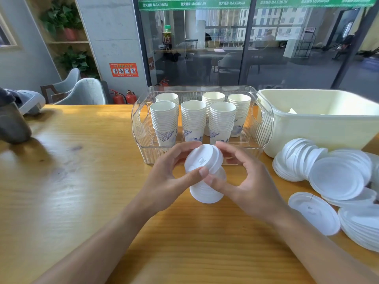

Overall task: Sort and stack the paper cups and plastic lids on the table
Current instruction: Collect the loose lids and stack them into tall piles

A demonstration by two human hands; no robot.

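Note:
A stack of white plastic lids (205, 177) is held above the wooden table (82, 181), tilted with its top facing me. My left hand (170, 177) grips the stack from the left, thumb on the top lid's rim. My right hand (242, 177) grips it from the right, fingers curled over the far edge. Behind the hands, a clear ribbed bin (141, 128) holds several stacks of white paper cups (193, 121) with blue patterns. Loose white lids (336, 177) lie in heaps on the table at the right, and one lid (314, 212) lies flat beside them.
A cream plastic tub (320, 128) stands right of the clear bin, with a scrap of paper inside. A dark object (12, 124) sits at the table's left edge. Chairs and red fire extinguishers stand beyond the table, in front of a glass wall.

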